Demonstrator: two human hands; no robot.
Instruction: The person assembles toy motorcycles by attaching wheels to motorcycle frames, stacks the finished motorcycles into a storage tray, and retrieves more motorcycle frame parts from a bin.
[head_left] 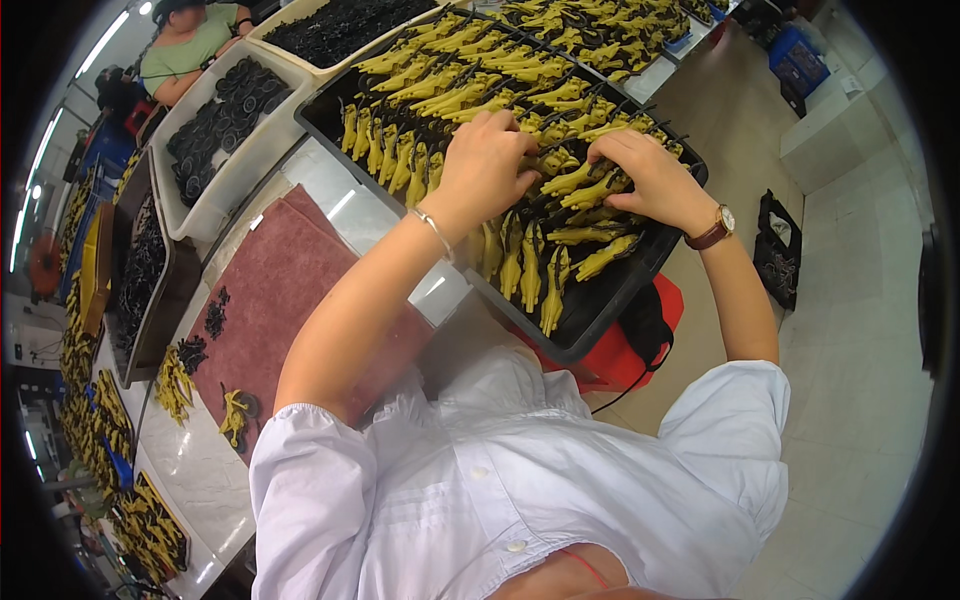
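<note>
A large black tray [590, 335] lies before me, filled with rows of slim yellow-and-black plastic pieces [555, 285]. Over its middle, my left hand [485, 165] is curled, its fingertips down among the pieces. What those fingers hold is hidden. A bangle circles that wrist. My right hand [655, 180] reaches in from the other side, with thumb and fingers closed around the ends of yellow-and-black pieces [597, 190]. A watch [715, 227] is on the right wrist. Between my hands, more pieces lie on their sides.
Left of the tray, a dark red mat [290, 270] bears small black parts [216, 312] and a yellow-and-black piece [236, 415]. White bins [290, 110] of black parts stand beyond. A person [190, 50] sits at far left. Something red [660, 310] shows under the tray's near corner.
</note>
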